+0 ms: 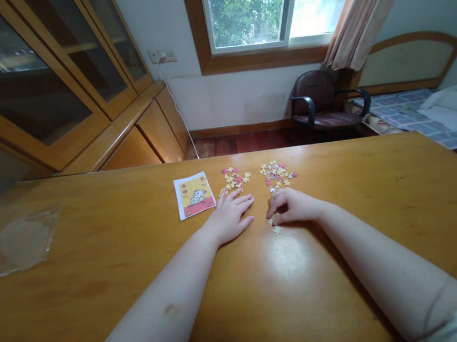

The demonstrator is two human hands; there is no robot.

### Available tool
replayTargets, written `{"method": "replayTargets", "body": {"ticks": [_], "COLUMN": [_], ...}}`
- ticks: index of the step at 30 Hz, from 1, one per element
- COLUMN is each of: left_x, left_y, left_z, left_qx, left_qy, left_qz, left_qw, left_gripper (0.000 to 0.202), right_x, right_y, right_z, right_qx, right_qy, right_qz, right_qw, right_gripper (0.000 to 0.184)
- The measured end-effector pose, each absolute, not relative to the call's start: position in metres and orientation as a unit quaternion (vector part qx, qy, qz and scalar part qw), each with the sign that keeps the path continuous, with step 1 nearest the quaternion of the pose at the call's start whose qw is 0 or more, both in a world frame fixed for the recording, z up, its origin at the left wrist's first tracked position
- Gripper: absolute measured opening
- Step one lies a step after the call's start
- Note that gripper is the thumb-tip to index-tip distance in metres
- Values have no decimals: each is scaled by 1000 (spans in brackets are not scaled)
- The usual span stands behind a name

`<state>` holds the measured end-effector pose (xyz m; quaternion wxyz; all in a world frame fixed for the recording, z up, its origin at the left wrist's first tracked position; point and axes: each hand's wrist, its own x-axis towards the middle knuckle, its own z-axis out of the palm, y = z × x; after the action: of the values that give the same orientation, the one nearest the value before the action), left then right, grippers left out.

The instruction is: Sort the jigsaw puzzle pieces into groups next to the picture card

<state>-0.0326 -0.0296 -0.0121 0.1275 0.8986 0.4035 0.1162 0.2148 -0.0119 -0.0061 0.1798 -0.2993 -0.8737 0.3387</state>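
Note:
My left hand (232, 215) lies flat on the table with its fingers spread, just in front of a loose pile of yellow and pink jigsaw puzzle pieces (236, 180). Beside that hand is a picture card (194, 195) showing a white cartoon animal on yellow and red. My right hand (294, 205) is curled, thumb and forefinger closing on a small pale jigsaw puzzle piece (271, 222), partly hidden by the fingertips. Another pale piece (277, 230) lies on the wood just below it. Behind my right hand sits a second pile of mixed pieces (276, 173).
The wooden table (247, 314) spans the view. A crumpled clear plastic bag (21, 240) lies at its left. Past the far edge are a glass-doored cabinet (70, 57), an office chair (322, 97) and a bed (422, 106). A white cord (178, 110) hangs from the wall socket.

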Motion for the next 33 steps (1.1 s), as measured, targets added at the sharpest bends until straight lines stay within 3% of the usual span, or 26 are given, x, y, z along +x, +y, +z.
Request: {"method": "replayTargets", "body": {"ticks": [6, 12, 15, 18, 24, 29, 33], "left_x": [-32, -31, -31, -31, -31, -31, -31], "left_y": [-29, -30, -30, -30, -29, -29, -30], "left_z": [-12, -9, -8, -8, -11, -11, -8], "left_qx": [894, 889, 888, 886, 883, 883, 889], "left_qy": [408, 416, 418, 423, 429, 425, 409], "left_qz": [128, 129, 130, 133, 140, 149, 167], "left_qw": [134, 138, 138, 133, 131, 130, 123], "left_gripper": [45, 43, 42, 41, 40, 40, 35], "right_x": [214, 213, 215, 217, 218, 214, 208], "right_y": [-11, -8, -7, -7, -12, -13, -13], "right_z": [-10, -22, -24, -20, -5, -7, -15], "right_qx": [-303, -476, -492, -440, -264, -291, -440], "right_qy": [-867, -792, -790, -815, -885, -863, -773], "right_qz": [349, 276, 244, 279, 354, 386, 395], "right_qw": [186, 265, 271, 252, 147, 147, 230], "right_gripper": [15, 7, 8, 11, 36, 23, 15]}}
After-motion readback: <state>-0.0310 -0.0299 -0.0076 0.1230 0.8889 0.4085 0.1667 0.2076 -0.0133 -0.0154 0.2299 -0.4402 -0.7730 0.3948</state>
